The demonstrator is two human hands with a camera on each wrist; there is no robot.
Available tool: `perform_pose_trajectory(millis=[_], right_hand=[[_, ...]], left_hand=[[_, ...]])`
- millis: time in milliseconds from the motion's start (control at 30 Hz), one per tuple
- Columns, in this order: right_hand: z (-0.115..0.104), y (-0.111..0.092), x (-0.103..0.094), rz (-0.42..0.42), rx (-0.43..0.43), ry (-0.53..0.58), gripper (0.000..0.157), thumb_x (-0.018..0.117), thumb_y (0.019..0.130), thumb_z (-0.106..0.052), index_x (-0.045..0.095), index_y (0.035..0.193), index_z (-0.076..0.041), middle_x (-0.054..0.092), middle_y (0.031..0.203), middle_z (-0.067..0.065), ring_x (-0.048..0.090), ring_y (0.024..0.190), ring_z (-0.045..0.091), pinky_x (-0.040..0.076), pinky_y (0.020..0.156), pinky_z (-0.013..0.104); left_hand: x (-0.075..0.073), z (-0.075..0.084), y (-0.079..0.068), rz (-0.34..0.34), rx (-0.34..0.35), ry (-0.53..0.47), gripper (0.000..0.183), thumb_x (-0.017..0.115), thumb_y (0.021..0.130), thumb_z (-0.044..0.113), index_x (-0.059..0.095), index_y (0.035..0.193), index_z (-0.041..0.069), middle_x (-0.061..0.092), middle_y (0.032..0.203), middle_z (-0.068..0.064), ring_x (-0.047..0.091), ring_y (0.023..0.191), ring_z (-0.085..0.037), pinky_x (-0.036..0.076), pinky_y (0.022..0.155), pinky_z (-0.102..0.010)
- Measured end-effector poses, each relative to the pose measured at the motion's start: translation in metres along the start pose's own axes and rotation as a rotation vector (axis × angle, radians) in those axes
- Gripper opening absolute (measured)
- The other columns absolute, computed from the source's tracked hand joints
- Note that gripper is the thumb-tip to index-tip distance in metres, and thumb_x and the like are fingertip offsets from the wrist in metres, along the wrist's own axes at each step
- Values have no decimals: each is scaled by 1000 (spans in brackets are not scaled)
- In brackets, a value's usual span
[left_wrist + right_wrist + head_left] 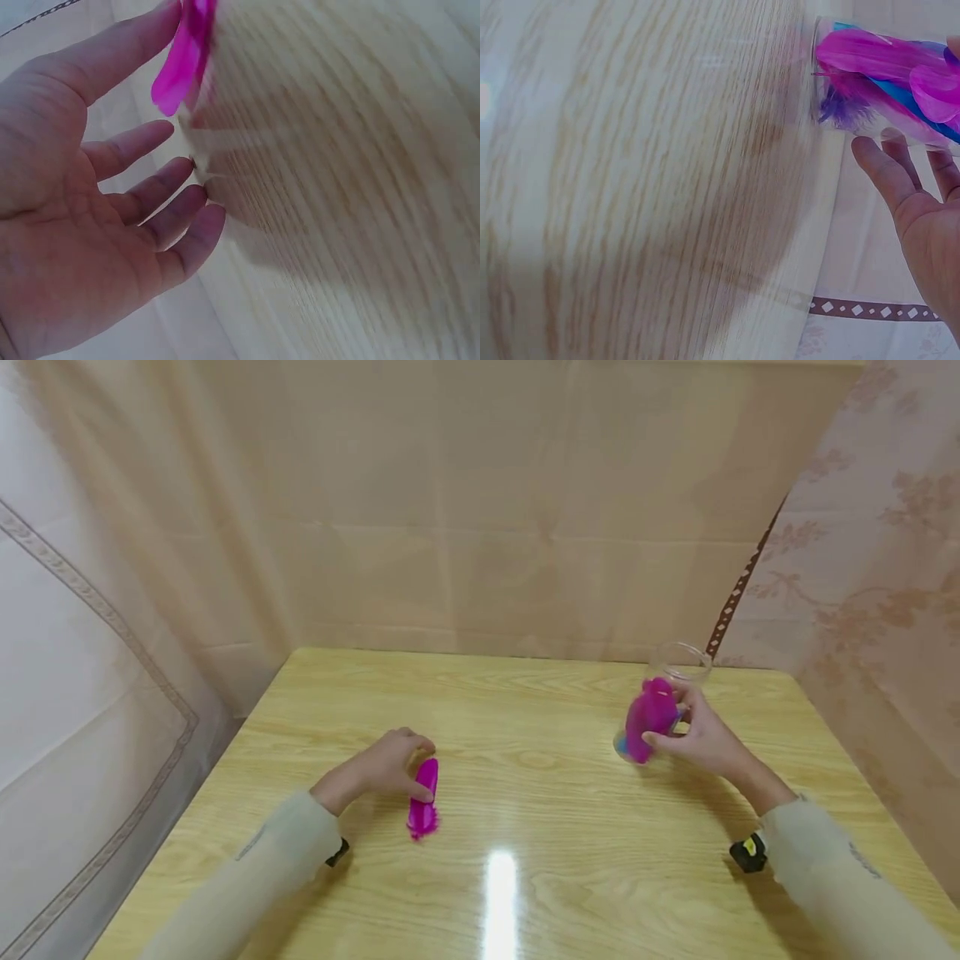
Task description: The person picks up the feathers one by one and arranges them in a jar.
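Observation:
On the wooden table, a magenta feather (423, 814) lies left of the middle, its tip pointing away from me. My left hand (390, 767) hovers close over it. The thumb overlaps the feather, while the other fingers are spread loosely apart from it in the left wrist view. Farther right stands a tall clear cup (681, 665) filled with magenta, blue and purple feathers (877, 56). My right hand (701, 735) grips the cup from its right side, thumb in front and fingers behind; part of the hand is cut off in the right wrist view.
The wooden table (540, 793) ends at a beige cloth (465, 527) hanging behind it. Patterned cloth (892, 577) hangs on the right and pale cloth (82, 635) on the left. A bright light reflection (499, 902) shows on the tabletop near me.

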State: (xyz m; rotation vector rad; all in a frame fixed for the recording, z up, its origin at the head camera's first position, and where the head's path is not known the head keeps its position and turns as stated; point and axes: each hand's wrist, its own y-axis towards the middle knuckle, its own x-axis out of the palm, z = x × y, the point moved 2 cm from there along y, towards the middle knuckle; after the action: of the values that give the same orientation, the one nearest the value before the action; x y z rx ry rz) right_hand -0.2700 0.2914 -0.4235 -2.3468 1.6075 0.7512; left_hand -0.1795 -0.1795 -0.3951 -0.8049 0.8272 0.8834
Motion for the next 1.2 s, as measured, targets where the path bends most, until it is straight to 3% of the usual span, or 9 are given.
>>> perform_pose_trajectory(millis=[200,533,800,1200], right_hand=[[-1,-1,-2,16,-22,-9,92,82,86,-9,21,155,-10,43,125,20,51,103,29,56,77,23],[5,-5,5,-2,-11,23,91,82,86,-10,22,155,-10,44,125,21,53,108,35,56,80,26],[1,-6,1,16,-10,21,92,82,86,-7,22,156,-12,43,127,22,53,109,36,56,80,26],[2,0,0,19,-28,37,90,82,86,-9,23,155,-12,45,128,22,53,106,35,56,81,30]], left_hand=[[5,1,-1,16,11,63,69,92,75,32,64,129,0,56,130,-18,48,121,-39,45,103,-49],[14,-1,-8,53,-36,25,61,94,72,29,70,123,8,58,126,-13,49,119,-35,46,101,-50],[13,-2,-3,93,4,11,62,95,71,31,70,122,7,59,124,-13,49,117,-35,46,100,-50],[9,-4,-8,114,-1,-19,50,92,75,35,73,115,11,59,125,-13,48,121,-38,43,103,-54]])
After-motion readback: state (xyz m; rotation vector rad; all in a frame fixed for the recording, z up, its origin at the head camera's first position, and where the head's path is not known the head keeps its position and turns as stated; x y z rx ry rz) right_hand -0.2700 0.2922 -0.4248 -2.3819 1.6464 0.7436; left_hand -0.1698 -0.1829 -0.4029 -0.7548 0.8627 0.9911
